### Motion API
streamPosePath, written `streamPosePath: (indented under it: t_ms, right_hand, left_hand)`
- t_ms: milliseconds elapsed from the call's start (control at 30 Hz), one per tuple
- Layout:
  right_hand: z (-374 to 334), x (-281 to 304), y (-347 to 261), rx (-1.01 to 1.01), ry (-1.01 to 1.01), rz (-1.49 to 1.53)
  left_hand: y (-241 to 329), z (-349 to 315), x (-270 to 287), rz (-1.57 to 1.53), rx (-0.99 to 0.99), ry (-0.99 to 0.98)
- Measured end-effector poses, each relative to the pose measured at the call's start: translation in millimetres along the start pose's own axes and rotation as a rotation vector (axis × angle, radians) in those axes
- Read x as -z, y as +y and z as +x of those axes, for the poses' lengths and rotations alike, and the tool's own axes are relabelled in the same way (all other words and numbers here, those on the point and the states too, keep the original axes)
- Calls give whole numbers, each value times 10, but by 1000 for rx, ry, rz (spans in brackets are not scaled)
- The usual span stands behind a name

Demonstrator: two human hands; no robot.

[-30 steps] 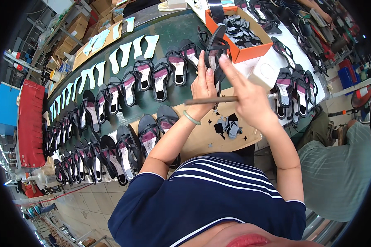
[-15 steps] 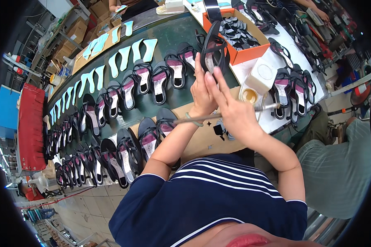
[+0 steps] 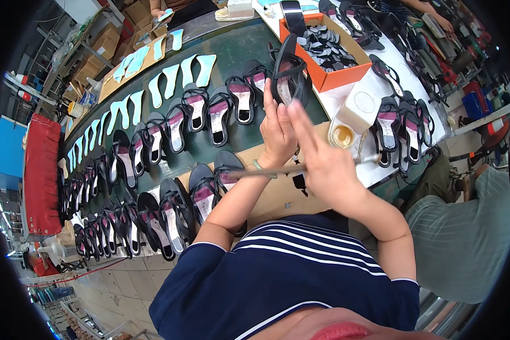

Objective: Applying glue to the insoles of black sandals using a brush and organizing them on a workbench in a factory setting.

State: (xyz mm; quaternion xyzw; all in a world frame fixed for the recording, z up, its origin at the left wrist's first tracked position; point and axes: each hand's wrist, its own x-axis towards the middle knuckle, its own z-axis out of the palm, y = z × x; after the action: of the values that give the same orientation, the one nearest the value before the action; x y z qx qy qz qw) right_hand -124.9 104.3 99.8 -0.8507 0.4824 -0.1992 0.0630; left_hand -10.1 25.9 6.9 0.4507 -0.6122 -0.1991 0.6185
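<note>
Above the dark-green worktable (image 3: 232, 54), left hand (image 3: 279, 131) holds black strappy sandal (image 3: 289, 71); right hand (image 3: 327, 169), clasping thin brown-handled brush (image 3: 286, 170), blurs near its lower end. I judge pressing underway; next move needs steady support.

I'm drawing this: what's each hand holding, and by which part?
The left hand holds a black sandal by its near end; the right hand holds a thin stick around its middle.

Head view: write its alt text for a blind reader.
A person's left hand holds a black sandal, and the right hand, holding a thin stick, is close to it. Rows of sandals line a green table; an orange box of dark pieces stands upper right.
</note>
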Motion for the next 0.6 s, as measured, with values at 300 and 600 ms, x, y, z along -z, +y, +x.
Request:
streamPosePath:
  t_ms: [300,600]
  right_hand:
    - [-71,-56,-24,21,-13,42]
    - [-115,10,-81,-28,-140,140]
  left_hand:
    - [10,20,18,4,-107,45]
    - [46,33,33,-182,28,8]
